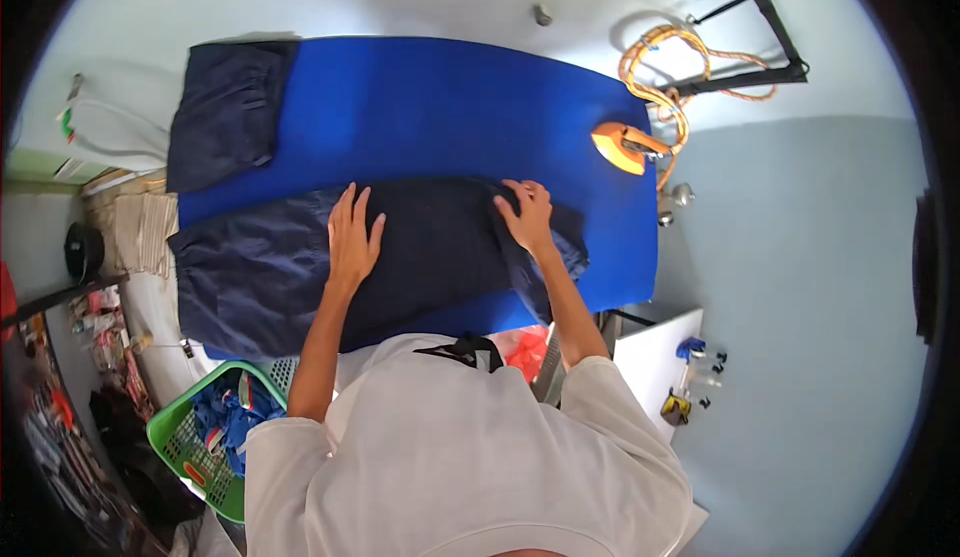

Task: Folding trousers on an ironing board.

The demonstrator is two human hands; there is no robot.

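Observation:
Dark navy trousers (435,249) with a gathered elastic edge at the left lie lengthwise across a blue-covered ironing table (450,114). My left hand (352,238) rests flat on the cloth left of its middle, fingers pointing to the far edge and thumb apart. My right hand (527,216) touches the fabric near its right part, fingers slightly bent; whether it pinches the cloth cannot be made out. Right of that hand the cloth looks bunched and folded. An orange clothes iron (622,147) sits at the table's right end.
A folded dark garment (225,111) lies at the far left corner. The iron's orange cord (637,69) loops over a black wall bracket (780,39). A green plastic basket (161,426) with blue clothes stands at the lower left. A white panel (652,366) stands at the right.

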